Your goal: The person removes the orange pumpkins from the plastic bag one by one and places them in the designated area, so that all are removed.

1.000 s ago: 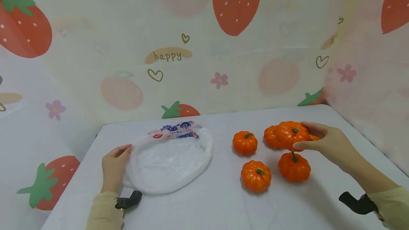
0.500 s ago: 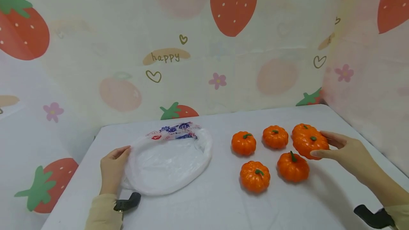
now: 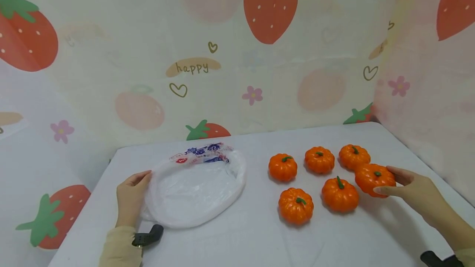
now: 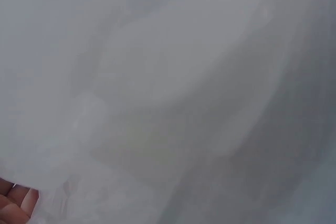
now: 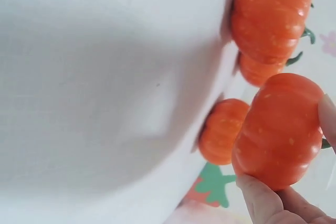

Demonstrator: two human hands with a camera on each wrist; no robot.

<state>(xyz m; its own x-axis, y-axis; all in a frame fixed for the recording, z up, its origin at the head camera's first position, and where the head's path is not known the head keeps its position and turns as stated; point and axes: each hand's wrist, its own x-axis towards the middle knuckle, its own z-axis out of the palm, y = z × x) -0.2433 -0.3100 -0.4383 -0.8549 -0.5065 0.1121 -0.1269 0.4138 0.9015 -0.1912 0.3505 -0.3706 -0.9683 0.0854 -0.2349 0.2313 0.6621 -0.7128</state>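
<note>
My right hand [image 3: 417, 190] holds a small orange pumpkin [image 3: 374, 179] between thumb and fingers, raised over the right side of the table. In the right wrist view that pumpkin [image 5: 281, 129] shows its side, gripped at both ends. Over on the left, my left hand [image 3: 132, 197] pinches the left rim of a clear plastic bag [image 3: 193, 188]. The bag lies with its mouth spread wide in a ring, blue and red print on its far side. In the left wrist view, fingertips [image 4: 16, 203] show at the corner beside the pale, blurred plastic.
Several more orange pumpkins with green stems stand on the white table [image 3: 237, 242]: one at the back right [image 3: 354, 157], one nearest the held pumpkin [image 3: 339, 195], one at the front [image 3: 295, 206], others behind. A strawberry-print curtain [image 3: 230, 52] hangs behind the table.
My right hand has carried the pumpkin rightward and toward me, uncovering the pumpkins at the back. My left hand and the bag have stayed in place.
</note>
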